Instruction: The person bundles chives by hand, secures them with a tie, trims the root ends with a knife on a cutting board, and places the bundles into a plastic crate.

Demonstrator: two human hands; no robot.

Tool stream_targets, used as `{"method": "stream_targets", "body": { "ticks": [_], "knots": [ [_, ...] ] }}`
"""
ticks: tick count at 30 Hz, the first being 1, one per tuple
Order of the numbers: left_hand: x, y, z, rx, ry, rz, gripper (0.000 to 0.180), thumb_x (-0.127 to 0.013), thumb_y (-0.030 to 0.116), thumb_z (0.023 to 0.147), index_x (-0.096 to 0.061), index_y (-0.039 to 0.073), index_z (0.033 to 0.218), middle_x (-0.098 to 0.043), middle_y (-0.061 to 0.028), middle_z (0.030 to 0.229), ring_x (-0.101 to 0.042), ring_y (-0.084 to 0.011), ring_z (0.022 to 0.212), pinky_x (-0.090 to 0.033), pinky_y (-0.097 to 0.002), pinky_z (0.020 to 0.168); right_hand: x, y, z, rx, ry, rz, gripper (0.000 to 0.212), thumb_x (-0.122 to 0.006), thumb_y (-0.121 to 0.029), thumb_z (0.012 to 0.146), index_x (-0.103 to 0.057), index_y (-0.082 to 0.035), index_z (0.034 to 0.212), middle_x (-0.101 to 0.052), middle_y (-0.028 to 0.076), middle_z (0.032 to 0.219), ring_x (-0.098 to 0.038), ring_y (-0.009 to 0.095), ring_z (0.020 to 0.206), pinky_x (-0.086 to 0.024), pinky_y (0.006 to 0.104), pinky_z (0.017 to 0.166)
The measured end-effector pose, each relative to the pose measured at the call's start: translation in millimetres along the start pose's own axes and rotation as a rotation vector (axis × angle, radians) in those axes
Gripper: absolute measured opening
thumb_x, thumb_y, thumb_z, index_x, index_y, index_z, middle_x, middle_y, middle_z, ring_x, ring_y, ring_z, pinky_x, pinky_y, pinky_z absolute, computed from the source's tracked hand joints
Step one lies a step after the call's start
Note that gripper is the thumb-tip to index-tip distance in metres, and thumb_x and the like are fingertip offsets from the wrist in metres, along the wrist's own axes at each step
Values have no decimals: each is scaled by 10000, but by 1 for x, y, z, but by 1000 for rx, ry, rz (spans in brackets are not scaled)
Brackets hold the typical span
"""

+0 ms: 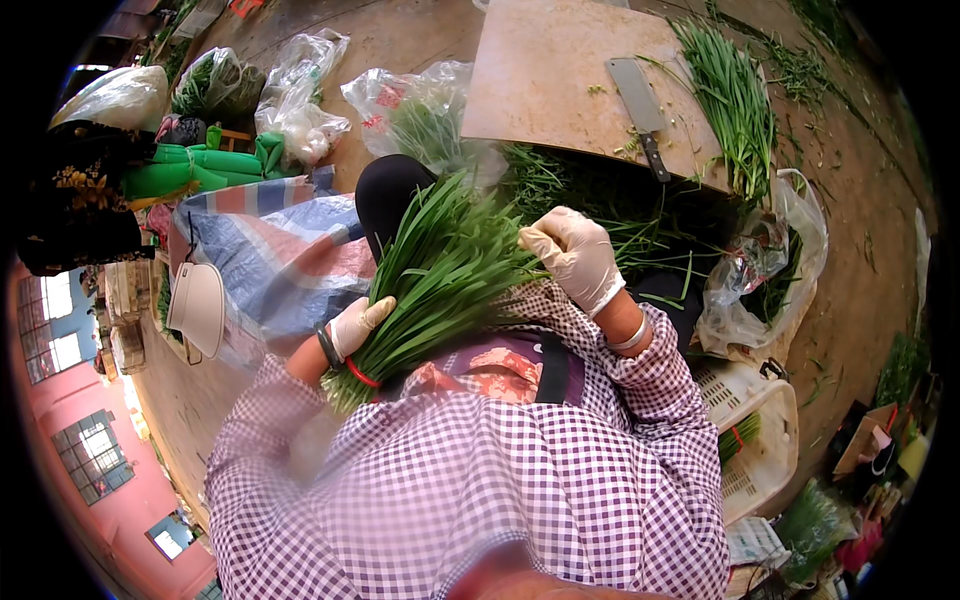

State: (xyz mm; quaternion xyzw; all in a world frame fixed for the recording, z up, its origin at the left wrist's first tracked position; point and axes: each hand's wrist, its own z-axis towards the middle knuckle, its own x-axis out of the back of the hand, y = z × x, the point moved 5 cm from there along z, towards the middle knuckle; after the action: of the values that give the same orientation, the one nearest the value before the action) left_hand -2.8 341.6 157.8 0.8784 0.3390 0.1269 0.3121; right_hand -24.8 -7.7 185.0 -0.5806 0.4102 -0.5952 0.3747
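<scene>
My left hand point(357, 326), in a white glove, is closed around a thick bunch of garlic chives point(440, 262) lying slantwise over my lap. A red band point(362, 374) circles the bunch near its cut ends, just below that hand. At the leafy side of the bunch my gloved right hand point(574, 256) is pinched shut. What its fingertips hold, if anything, cannot be made out. Beyond the right hand, loose chives point(650, 235) lie in a dark heap under the edge of a board.
On the board point(550, 90) rest a cleaver point(636, 95) and a pile of chives point(735, 110). Clear plastic bags point(425, 115) stand ahead. A striped sheet point(270, 245) lies left, a white crate point(765, 440) right. Another person's dark patterned clothing point(80, 200) shows far left.
</scene>
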Motion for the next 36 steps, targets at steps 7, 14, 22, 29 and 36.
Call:
{"method": "stream_targets", "body": {
  "ticks": [7,14,22,29,36],
  "knots": [
    [0,-1,1,-4,-6,-19,599,-482,534,975,-621,-21,1152,-689,-91,1009,-652,-162,909,-525,-301,806,-30,5,-2,101,-160,108,238,-787,-195,761,-709,-62,943,-632,74,838,-600,197,761,-496,310,690],
    [0,-1,1,-2,-12,-27,585,-474,514,985,-618,-26,1157,-687,-88,1015,-650,-162,914,-524,-302,812,-42,4,0,83,-173,179,164,-780,-121,768,-696,-52,891,-617,48,800,-613,150,714,-500,279,648],
    [-4,2,0,-8,-23,-47,583,-470,511,988,-610,-24,1173,-683,-85,1027,-645,-159,919,-520,-300,815,-41,3,2,113,-48,234,71,-736,-81,826,-685,-33,840,-626,46,784,-600,128,746,-492,261,679],
    [0,-4,-1,41,11,-10,567,-446,497,1003,-627,-23,1140,-690,-76,996,-648,-151,883,-519,-294,793,-5,11,3,92,174,-64,157,-689,-171,866,-687,-33,791,-657,71,817,-606,197,811,-478,322,747],
    [-6,3,5,61,-50,-113,625,-454,557,976,-586,3,1233,-675,-84,1096,-650,-149,946,-522,-283,835,-41,-71,-19,635,-26,-28,151,-751,-151,767,-705,-120,908,-698,32,900,-641,243,843,-517,370,765]
  ]
}}
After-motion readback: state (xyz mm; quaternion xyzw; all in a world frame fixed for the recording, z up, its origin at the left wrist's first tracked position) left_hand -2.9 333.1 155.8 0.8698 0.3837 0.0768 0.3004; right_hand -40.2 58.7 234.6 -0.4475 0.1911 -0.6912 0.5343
